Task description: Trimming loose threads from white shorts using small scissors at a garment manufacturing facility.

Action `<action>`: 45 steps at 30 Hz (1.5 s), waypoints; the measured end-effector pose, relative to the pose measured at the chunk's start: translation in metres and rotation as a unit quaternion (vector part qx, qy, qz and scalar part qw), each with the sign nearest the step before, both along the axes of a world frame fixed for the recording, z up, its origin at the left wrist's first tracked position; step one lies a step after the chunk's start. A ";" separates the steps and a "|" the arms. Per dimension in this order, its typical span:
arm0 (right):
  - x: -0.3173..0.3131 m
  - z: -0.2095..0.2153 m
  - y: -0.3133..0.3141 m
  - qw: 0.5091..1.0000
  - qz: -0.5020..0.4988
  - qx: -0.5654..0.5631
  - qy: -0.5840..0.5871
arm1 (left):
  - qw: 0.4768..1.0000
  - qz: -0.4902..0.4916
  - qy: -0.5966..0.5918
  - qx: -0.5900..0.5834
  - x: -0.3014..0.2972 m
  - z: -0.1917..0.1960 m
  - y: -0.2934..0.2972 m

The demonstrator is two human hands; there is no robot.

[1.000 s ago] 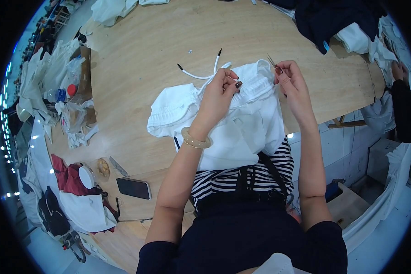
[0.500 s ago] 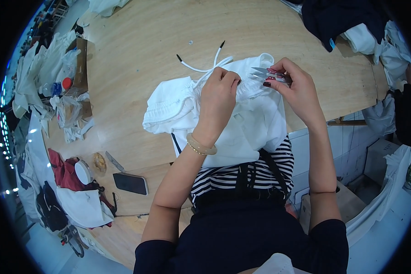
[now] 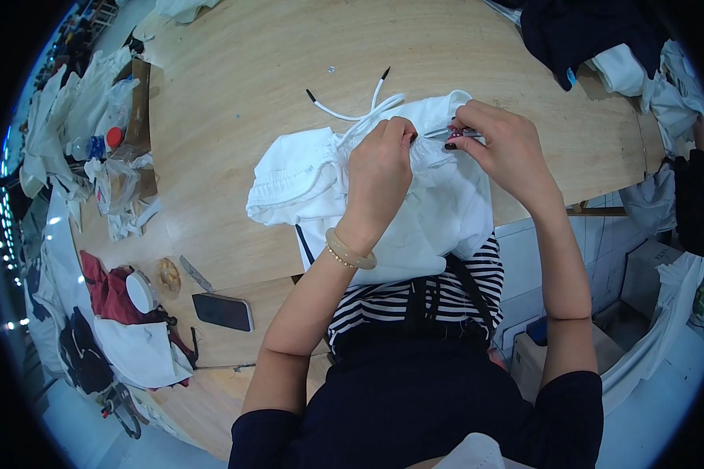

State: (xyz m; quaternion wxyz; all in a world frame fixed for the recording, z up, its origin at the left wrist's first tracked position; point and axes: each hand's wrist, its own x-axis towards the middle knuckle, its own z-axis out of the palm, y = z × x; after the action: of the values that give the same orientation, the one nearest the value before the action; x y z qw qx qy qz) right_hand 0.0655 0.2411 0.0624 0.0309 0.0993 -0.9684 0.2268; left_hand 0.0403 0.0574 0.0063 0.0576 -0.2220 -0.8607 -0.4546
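A white garment (image 3: 434, 215) with gathered, elasticated edges lies bunched at the table's near edge and over my lap. Its white drawstring (image 3: 368, 117) with black tips stretches away across the wood. My left hand (image 3: 382, 160) pinches the gathered waistband, its fingertips closed on the cloth. In my right hand (image 3: 497, 144) is a small pair of red-handled thread snips (image 3: 454, 134), gripped between thumb and fingers. The snips' blades point left at the waistband, close to my left fingertips. My right fingers partly cover the handles.
On the left lie a phone (image 3: 223, 311), a thin blade (image 3: 196, 273), a round white-lidded thing (image 3: 141, 293) and dark red cloth (image 3: 102, 289). A cardboard box (image 3: 141, 109) with plastic bags stands farther back. Dark garments (image 3: 590, 35) are heaped at the far right.
My right hand has moved slightly left and closed more around the snips, whose blades now come together beside my left fingertips. My left hand keeps its pinch on the cloth.
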 end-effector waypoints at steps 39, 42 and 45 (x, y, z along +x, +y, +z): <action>-0.009 0.005 -0.017 0.997 0.045 0.056 -0.032 | 1.000 -0.010 -0.019 0.009 -0.003 -0.001 -0.003; -0.009 0.009 -0.014 0.998 0.034 0.058 -0.019 | 1.000 -0.007 -0.021 0.004 -0.003 -0.003 -0.003; -0.009 0.008 -0.015 0.998 0.036 0.059 -0.013 | 1.000 -0.006 -0.017 0.011 -0.004 -0.003 -0.003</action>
State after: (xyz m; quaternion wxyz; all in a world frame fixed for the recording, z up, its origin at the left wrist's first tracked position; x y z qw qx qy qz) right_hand 0.0563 0.2259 0.0708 0.0046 0.1331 -0.9762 0.1713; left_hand 0.0368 0.0546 0.0029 0.0423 -0.2189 -0.8551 -0.4682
